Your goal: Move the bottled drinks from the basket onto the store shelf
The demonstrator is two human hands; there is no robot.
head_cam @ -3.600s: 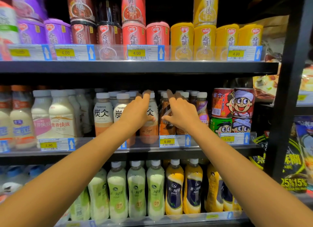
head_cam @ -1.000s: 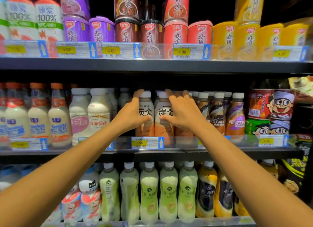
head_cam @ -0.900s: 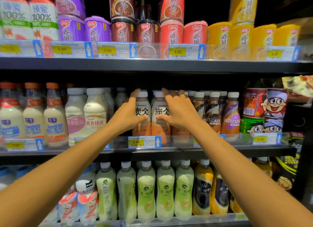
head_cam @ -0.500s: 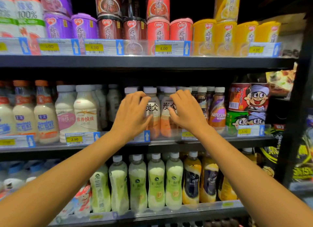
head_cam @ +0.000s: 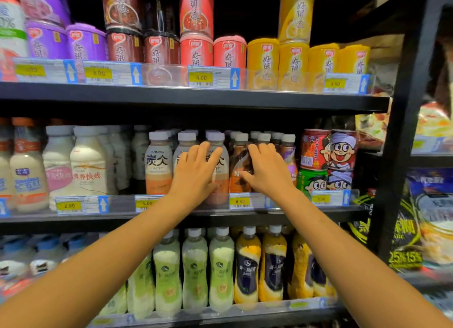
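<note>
Latte bottles (head_cam: 158, 166) with grey caps stand in rows on the middle shelf (head_cam: 73, 217). My left hand (head_cam: 196, 173) lies with straight fingers against the fronts of two of them, leaving a third uncovered to its left. Brown coffee bottles (head_cam: 239, 161) stand right beside them. My right hand (head_cam: 268, 172) rests on these, fingers extended and thumb pointing left. Neither hand is curled round a bottle. The basket is out of view.
White milk bottles (head_cam: 88, 166) fill the shelf's left part and red and green cans (head_cam: 316, 161) its right end. Porridge cups (head_cam: 229, 50) line the upper shelf; green and yellow bottles (head_cam: 220, 269) the lower one. A black upright post (head_cam: 402, 131) bounds the right side.
Both hands have slid right along the middle shelf. The left one now covers the latte bottles that stood between the hands, and the right one has reached the brown coffee bottles.
</note>
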